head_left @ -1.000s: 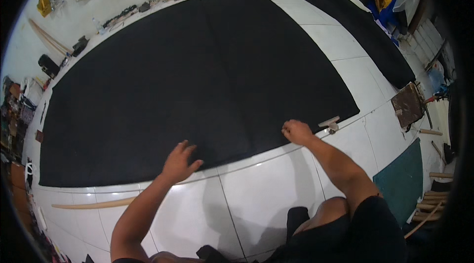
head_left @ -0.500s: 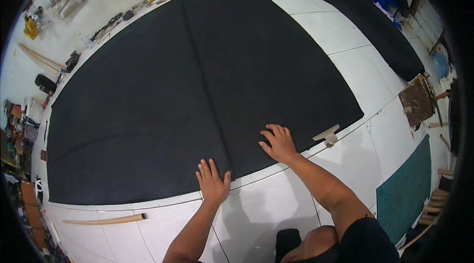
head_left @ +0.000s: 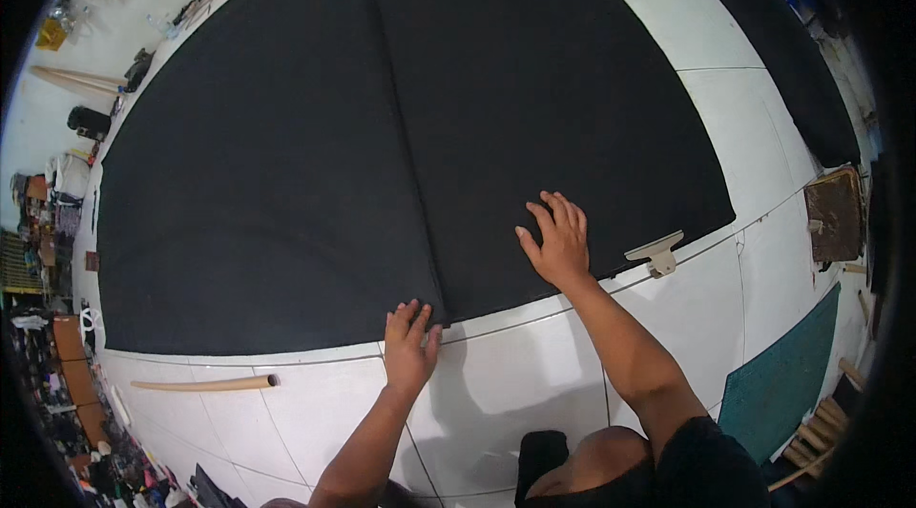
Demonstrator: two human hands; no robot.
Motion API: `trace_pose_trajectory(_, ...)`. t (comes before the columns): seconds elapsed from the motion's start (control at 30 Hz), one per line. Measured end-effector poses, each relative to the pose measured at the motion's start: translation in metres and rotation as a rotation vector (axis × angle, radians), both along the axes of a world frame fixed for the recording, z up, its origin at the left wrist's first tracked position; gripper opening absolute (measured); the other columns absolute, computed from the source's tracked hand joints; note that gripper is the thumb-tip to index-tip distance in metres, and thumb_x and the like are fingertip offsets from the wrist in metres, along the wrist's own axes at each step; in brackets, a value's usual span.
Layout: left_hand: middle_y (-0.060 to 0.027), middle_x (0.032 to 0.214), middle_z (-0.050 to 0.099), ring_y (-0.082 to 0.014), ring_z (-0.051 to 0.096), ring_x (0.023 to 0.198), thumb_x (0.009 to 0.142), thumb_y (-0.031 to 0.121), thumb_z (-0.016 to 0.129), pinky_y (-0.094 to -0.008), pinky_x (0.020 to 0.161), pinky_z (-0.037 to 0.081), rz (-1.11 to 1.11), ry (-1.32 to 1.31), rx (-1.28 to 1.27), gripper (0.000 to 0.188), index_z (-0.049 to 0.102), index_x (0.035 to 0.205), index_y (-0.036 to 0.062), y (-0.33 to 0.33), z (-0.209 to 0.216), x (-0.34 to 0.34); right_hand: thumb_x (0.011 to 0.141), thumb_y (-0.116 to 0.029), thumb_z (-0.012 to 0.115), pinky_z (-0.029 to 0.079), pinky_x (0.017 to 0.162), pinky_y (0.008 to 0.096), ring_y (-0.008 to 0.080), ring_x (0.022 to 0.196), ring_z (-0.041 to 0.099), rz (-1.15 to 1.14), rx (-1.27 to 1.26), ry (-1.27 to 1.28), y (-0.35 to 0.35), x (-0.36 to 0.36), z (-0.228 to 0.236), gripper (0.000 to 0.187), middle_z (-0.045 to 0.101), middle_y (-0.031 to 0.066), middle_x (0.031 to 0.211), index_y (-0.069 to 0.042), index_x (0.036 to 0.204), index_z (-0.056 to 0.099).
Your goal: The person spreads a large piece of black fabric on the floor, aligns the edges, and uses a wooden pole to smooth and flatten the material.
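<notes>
A broad sheet of black fabric lies spread on the white floor, with a ridge-like crease running across it from the far side to the near edge. My left hand rests at the near edge, just left of the crease, its fingertips on the fabric and its fingers outstretched. To the right of the crease, my right hand is over the fabric, fingers spread and slightly bent. Neither hand grips anything. A wide metal clip sits on the near edge, right of my right hand.
A curved wooden piece lies on the tiles at near left. At right are a green mat, a brown box-like object and wooden pieces. Another black fabric strip stretches along the far right. Clutter lines the left side.
The head view has tipped downward. My right hand has moved farther in over the fabric, away from the near edge. My left hand stays by the edge, its fingers a little more bent.
</notes>
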State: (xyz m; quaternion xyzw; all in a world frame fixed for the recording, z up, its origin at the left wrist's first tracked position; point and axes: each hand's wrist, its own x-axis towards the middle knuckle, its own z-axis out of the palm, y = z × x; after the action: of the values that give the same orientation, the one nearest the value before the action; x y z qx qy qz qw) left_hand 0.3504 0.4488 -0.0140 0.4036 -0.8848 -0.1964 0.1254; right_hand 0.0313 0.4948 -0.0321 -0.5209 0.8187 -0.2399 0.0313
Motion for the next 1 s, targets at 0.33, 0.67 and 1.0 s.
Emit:
trace_pose_trajectory(0.33,-0.0153,0.105,0.066,-0.0368,0.061,0.098,0.084,0.021,0.073,-0.0463,0.088,0.048,0.031,0.028,0.032,0.024,0.067,0.101,0.0036,-0.052,0.066,0.003,0.095,-0.035,0.061,0.023,0.118,0.0516,0.0335,0.142,0.035,-0.009,0.071,-0.041,-0.004,0.007,0.006,0.046,0.046,0.017,0.145,-0.008,0.132,0.059)
trace_pose_trajectory(0.67,-0.0337,0.15,0.037,-0.0521,0.035,0.139,0.087,0.043,0.072,-0.054,0.115,0.031,0.811,-0.203,0.001,0.071,0.051,0.141,0.0024,-0.095,0.042,0.13,0.094,-0.033,0.064,0.022,0.117,0.0517,0.0351,0.14,0.035,-0.009,0.087,0.052,-0.006,0.013,0.01,0.044,0.047,0.0181,0.142,-0.006,0.128,0.061)
trace_pose_trajectory(1.0,-0.0196,0.125,0.06,-0.0385,0.054,0.118,0.078,0.033,0.078,-0.0511,0.102,0.041,0.26,0.068,0.078,0.045,0.071,0.116,0.0092,-0.062,0.04,0.04,0.092,-0.027,0.065,0.04,0.101,0.0468,0.0316,0.118,0.055,-0.048,0.247,-0.144,-0.07,-0.006,0.063,0.031,0.058,0.0144,0.124,-0.008,0.117,0.065)
